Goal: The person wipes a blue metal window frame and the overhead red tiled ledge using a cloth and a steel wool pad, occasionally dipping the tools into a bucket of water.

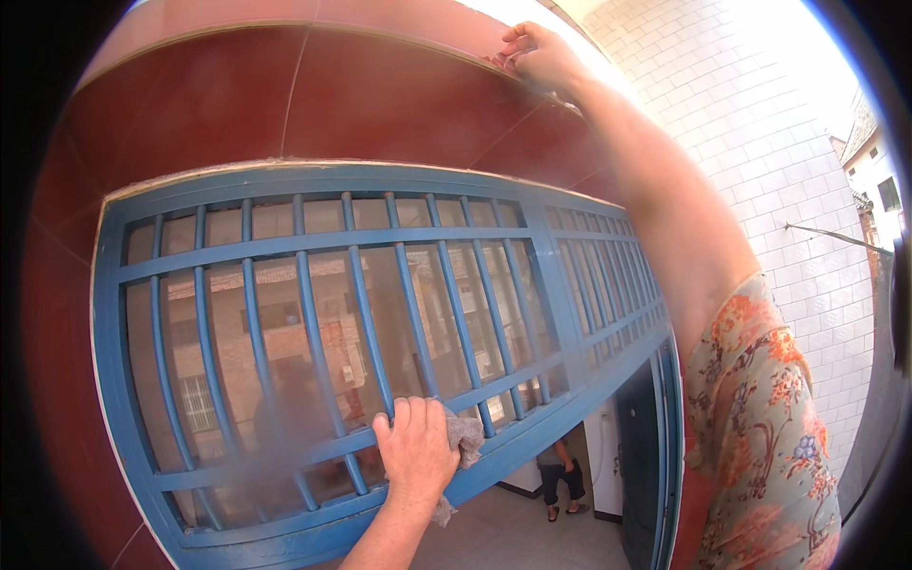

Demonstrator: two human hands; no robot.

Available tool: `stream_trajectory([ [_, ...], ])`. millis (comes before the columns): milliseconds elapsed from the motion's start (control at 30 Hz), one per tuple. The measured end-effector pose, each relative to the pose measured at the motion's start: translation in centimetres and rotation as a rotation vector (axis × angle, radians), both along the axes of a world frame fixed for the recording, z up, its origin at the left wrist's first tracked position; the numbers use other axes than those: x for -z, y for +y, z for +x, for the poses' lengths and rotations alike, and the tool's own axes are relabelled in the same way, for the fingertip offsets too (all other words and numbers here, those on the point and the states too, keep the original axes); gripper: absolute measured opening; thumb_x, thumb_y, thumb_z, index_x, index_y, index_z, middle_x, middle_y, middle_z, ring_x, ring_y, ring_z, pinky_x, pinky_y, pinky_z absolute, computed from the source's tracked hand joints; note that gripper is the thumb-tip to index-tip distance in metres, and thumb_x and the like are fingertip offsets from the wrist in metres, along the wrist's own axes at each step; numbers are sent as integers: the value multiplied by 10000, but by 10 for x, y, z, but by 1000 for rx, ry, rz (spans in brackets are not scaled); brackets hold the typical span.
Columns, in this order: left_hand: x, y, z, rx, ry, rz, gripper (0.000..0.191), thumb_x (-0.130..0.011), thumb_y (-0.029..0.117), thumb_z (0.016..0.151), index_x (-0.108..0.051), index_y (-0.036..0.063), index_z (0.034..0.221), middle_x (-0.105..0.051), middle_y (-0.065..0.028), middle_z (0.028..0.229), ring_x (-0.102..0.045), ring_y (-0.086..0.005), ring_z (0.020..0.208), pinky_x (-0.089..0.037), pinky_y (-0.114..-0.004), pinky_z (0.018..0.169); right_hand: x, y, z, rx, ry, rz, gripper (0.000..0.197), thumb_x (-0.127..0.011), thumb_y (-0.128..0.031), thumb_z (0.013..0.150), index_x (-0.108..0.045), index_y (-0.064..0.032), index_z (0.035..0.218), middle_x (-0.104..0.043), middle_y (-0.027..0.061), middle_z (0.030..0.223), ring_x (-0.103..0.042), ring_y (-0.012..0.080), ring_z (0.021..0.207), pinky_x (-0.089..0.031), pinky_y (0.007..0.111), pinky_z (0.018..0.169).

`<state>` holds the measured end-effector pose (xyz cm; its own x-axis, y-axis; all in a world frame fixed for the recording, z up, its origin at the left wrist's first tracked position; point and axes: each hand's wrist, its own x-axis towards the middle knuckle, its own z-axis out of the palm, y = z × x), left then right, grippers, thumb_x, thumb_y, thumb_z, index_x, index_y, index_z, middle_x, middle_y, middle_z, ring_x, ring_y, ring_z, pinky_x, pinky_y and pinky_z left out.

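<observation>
My left hand (pixel 419 449) is wrapped over the lower crossbar of a blue metal window grille (pixel 328 237). It holds a crumpled grey cloth (pixel 464 436), which sticks out past the fingers and hangs below the palm. Stretched up to the top right, my right hand (pixel 545 60) has its fingers bent against the ledge of the tiled wall. Red scraps (pixel 502 63) lie at those fingertips, perhaps torn paper; whether the fingers pinch them I cannot tell. Behind the bars, window glass (pixel 278 356) reflects a brick building.
Dark red wall tiles (pixel 385 92) surround the grille. Below it is a doorway with a dark door (pixel 639 456) standing ajar. A person (pixel 563 477) stands inside on the floor. A white-tiled wall (pixel 791 178) rises at right, with a thin rod (pixel 837 236) jutting out.
</observation>
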<state>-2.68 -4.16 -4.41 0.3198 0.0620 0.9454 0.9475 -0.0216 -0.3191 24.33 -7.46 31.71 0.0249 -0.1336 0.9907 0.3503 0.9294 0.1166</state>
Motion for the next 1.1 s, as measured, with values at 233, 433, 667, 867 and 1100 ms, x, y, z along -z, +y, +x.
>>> stream_trajectory([
  [233, -1, -2, 2, 5, 0, 5, 259, -640, 106, 551, -496, 76, 764, -474, -67, 783, -469, -234, 816, -303, -368, 678, -5, 9, 0, 247, 82, 132, 329, -544, 25, 724, -540, -22, 1049, -585, 73, 953, -578, 170, 876, -479, 279, 728],
  [433, 0, 0, 2, -14, -5, 0, 259, -640, 103, 548, -491, 80, 759, -469, -65, 781, -466, -233, 809, -302, -366, 674, 1, 3, 1, 330, 84, 96, 321, -569, -35, 735, -551, -27, 1055, -585, 60, 944, -573, 177, 893, -464, 292, 754],
  [667, 0, 0, 1, -19, -2, 11, 260, -641, 100, 546, -487, 83, 755, -465, -64, 774, -466, -232, 810, -302, -367, 676, 3, -3, 0, 110, -1, -14, 333, -531, 42, 746, -546, -17, 1073, -586, 69, 935, -573, 144, 851, -472, 250, 691],
  [867, 0, 0, 3, 2, -2, 12, 252, -641, 111, 555, -485, 85, 751, -465, -61, 770, -467, -231, 813, -302, -367, 679, 1, 1, 7, 24, 25, 32, 353, -528, 40, 741, -532, -9, 1090, -600, 74, 909, -582, 154, 804, -477, 269, 719],
  [1100, 0, -3, 3, -23, -3, -14, 259, -643, 110, 548, -487, 87, 754, -462, -60, 766, -464, -231, 809, -299, -365, 682, 2, -10, -1, 206, 41, 0, 271, -533, -13, 759, -596, -29, 1021, -619, 73, 846, -592, 142, 752, -486, 276, 682],
])
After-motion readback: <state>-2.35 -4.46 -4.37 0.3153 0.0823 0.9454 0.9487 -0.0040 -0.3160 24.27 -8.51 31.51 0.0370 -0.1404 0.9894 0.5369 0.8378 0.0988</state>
